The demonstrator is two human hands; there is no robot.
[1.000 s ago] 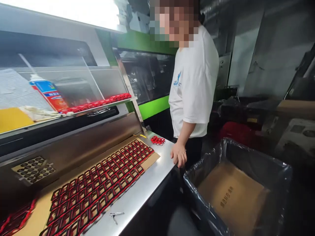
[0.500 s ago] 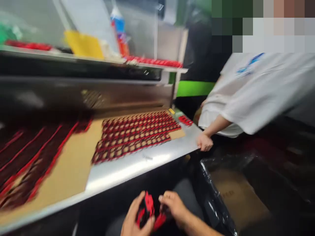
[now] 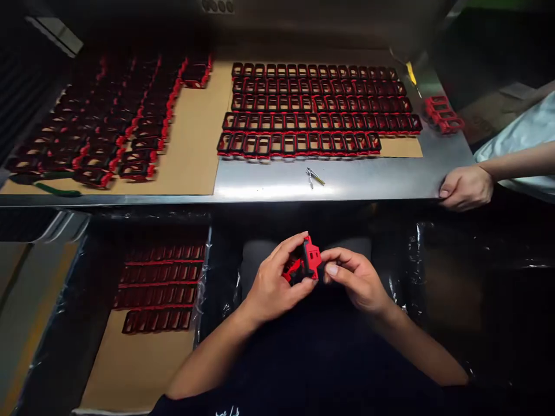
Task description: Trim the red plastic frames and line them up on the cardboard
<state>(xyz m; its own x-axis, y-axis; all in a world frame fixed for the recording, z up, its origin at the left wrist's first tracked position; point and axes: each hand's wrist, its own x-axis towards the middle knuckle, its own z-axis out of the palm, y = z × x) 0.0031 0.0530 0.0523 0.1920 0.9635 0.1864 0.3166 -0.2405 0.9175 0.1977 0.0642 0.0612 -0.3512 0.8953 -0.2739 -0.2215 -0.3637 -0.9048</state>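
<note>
My left hand (image 3: 274, 283) is closed around a red and black plastic frame part (image 3: 312, 260), held above my lap in front of the table edge. The part's red end, with small dark slots, faces right. Close beside that end is my right hand (image 3: 362, 283), its thumb and index finger pinched together. Whether a small item sits in that pinch is hidden. On the table, the nearest similar black and red frames (image 3: 299, 151) stand in neat rows on cardboard.
More frames (image 3: 143, 144) cover the table's left side, with a green-handled tool (image 3: 58, 189) there. Small metal bits (image 3: 315, 176) lie near the front edge. Red parts (image 3: 443, 114) lie at right, near a co-worker's hand (image 3: 468, 188). A lined box (image 3: 130, 370) below left holds frames.
My view has swung left and down, bringing the lower-left box into sight. Both hands stay together at the part, its red end now turned right. The co-worker's hand remains at the table corner.
</note>
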